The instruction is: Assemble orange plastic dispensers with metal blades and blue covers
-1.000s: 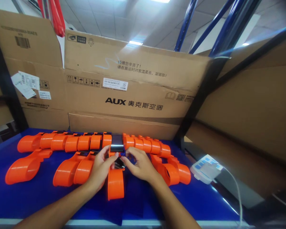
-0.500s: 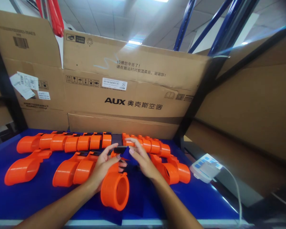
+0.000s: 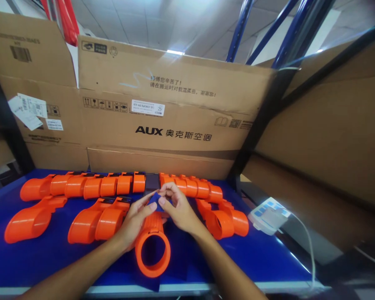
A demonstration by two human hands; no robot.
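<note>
My left hand point(image 3: 136, 218) is closed around the stem of an orange plastic part with a large open ring point(image 3: 140, 257) at its near end. The ring faces me, hanging below the fingers. A small dark blue piece point(image 3: 155, 199), strip-like or folded, sits at the far end of the part, between both thumbs. My right hand point(image 3: 178, 210) pinches at this blue piece, its fingertips close together and touching or nearly touching the left fingers. The stem's far end is mostly hidden by the hands.
Similar orange parts stand in a back row point(image 3: 92, 187), with several more in front, left point(image 3: 28, 223) and right point(image 3: 221, 225). A dark rectangular block point(image 3: 152, 183) sits mid-row. At right lies a clear plastic box point(image 3: 270, 216) beside a white cable point(image 3: 311, 250). Cardboard point(image 3: 175, 154) walls the blue tabletop point(image 3: 43, 266).
The orange part has turned so its ring faces me rather than rightward. My right hand has moved left, its fingers now bunched at the blue piece. The view has shifted slightly.
</note>
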